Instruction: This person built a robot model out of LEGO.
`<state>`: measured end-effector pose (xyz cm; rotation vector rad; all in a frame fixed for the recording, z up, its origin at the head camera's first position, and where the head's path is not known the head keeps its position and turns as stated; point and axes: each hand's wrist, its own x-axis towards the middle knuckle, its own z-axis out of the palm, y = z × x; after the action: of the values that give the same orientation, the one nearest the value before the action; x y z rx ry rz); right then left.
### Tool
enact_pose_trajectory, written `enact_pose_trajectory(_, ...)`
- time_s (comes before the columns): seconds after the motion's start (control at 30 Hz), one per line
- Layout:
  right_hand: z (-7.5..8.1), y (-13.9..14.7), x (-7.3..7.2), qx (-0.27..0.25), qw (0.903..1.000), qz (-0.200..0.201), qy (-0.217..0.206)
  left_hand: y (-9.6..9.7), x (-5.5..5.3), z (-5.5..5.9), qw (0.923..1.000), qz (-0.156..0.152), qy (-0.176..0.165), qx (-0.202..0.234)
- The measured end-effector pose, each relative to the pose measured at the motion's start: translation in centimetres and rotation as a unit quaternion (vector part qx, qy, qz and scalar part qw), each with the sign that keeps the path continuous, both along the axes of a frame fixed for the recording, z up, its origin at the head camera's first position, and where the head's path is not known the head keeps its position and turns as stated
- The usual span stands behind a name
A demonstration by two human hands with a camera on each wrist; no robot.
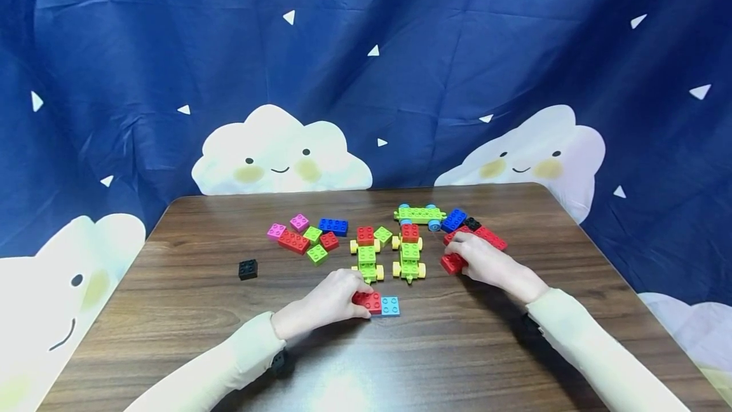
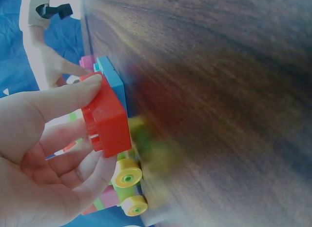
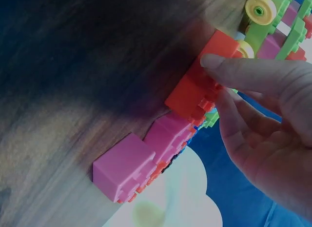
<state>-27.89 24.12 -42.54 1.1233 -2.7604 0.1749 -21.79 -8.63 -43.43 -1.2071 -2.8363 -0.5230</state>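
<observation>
My left hand (image 1: 337,297) pinches a red brick (image 2: 109,114) between thumb and fingers. A light blue brick (image 1: 391,306) shows at the red brick's right end, touching it. Farther right, my right hand (image 1: 486,262) grips another red brick (image 3: 200,80) low over the table, thumb on its side; whether it touches the wood I cannot tell. Between the hands stand two green wheeled bases with yellow wheels, a left one (image 1: 366,259) and a right one (image 1: 410,259). Each carries a red brick at its far end.
A green base with blue wheels (image 1: 420,214) stands at the back. Beyond my right hand lie a blue brick (image 1: 454,220), a black brick (image 1: 472,224) and red bricks (image 1: 492,238). Several pink, red, green and blue bricks cluster back left; a black brick (image 1: 248,269) lies apart.
</observation>
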Motion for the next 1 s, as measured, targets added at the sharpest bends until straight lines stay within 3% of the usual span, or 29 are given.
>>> enact_pose_trajectory(0.37,0.9,-0.5,0.6,0.007,0.9999,-0.004,-0.014,0.1,0.1,0.3,0.9999,0.005,-0.008,-0.004)
enact_pose_trajectory(0.7,3.8,-3.3,3.8,-0.013,0.9956,0.043,-0.082,0.1,0.1,0.1,0.9998,0.01,-0.017,-0.001)
enact_pose_trajectory(1.0,2.9,-7.1,5.2,-0.007,0.9908,0.104,-0.086,0.1,0.1,0.1,0.9998,0.012,-0.013,-0.001)
